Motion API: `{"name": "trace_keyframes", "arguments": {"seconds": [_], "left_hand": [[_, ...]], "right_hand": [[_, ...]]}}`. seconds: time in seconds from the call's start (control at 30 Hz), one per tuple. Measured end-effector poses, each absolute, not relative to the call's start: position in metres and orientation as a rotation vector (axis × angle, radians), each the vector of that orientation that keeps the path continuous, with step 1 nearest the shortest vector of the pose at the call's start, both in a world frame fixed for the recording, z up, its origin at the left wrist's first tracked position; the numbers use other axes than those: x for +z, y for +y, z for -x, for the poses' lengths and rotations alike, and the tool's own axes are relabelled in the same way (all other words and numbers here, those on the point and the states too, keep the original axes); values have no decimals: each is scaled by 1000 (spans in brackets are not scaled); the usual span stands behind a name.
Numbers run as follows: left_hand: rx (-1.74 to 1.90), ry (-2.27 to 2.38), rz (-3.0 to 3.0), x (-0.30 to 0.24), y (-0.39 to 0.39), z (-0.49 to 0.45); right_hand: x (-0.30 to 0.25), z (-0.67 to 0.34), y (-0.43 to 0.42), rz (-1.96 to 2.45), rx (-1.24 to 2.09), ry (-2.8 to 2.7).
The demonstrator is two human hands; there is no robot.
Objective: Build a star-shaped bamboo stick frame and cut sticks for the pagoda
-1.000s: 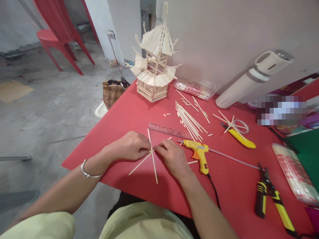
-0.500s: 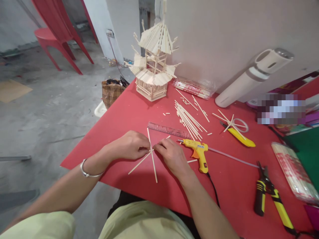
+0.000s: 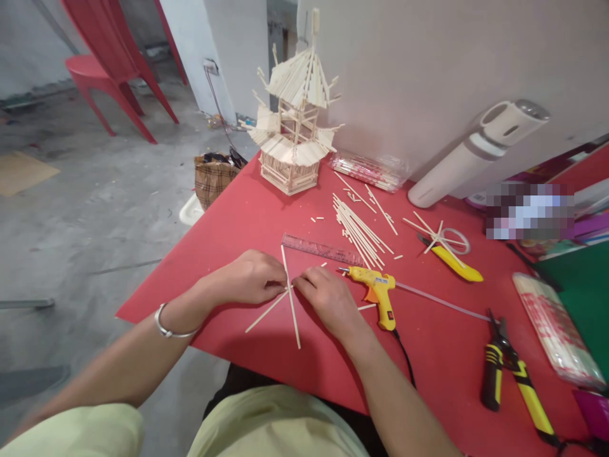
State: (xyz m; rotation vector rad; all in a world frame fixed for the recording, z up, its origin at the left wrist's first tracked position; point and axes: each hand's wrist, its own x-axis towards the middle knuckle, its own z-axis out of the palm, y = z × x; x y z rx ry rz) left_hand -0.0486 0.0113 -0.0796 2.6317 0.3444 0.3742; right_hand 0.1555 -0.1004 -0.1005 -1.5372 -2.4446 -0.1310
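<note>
Before you a red table (image 3: 247, 222) stands against a pale wall (image 3: 404, 63). To your left lies a bare grey concrete floor (image 3: 95, 209), with a red plastic chair (image 3: 109, 57) at its far side, a white pillar (image 3: 228, 44) carrying a socket (image 3: 210, 65), and a flat cardboard sheet (image 3: 23, 172).

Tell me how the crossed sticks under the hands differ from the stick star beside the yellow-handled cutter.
The crossed sticks are pinched at their crossing by the left hand and right hand; the stick star lies untouched. The crossed sticks show two sticks, the stick star several spokes. The crossed sticks lie on red table; the stick star overlaps the yellow-handled cutter. Both are thin, pale sticks.
</note>
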Motion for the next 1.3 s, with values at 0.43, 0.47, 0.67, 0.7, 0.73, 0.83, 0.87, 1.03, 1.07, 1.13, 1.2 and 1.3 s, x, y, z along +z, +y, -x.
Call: {"name": "trace_keyframes", "arguments": {"seconds": [0.43, 0.47, 0.67, 0.7, 0.73, 0.83, 0.87, 1.03, 1.07, 1.13, 1.2, 1.3], "left_hand": [[369, 351, -2645, -80, 10, 48], [371, 349, -2646, -80, 10, 48], [394, 345, -2646, -80, 9, 49], [399, 342, -2640, -80, 9, 49], [404, 339, -2635, -80, 9, 49], [406, 339, -2634, -81, 9, 49], [401, 342, -2638, -80, 9, 49], [369, 356, -2645, -79, 9, 49], [373, 354, -2639, -79, 9, 49], [387, 350, -2630, -78, 9, 49], [394, 349, -2628, -78, 9, 49], [385, 349, -2627, -78, 9, 49]], "right_hand": [[-94, -161, -91, 1246, -342, -2790], [-94, -162, -90, 1237, -348, -2786], [-99, -163, -91, 1215, -413, -2724], [-99, -163, -92, 1223, -398, -2726], [-99, -163, -92, 1232, -386, -2729], [-99, -164, -92, 1230, -406, -2732], [-98, -164, -92, 1222, -424, -2731], [-98, -165, -92, 1205, -438, -2717], [-99, -165, -92, 1210, -417, -2719], [-100, -166, -91, 1215, -373, -2730], [-100, -167, -91, 1211, -346, -2738], [-101, -167, -90, 1203, -338, -2743]]}}
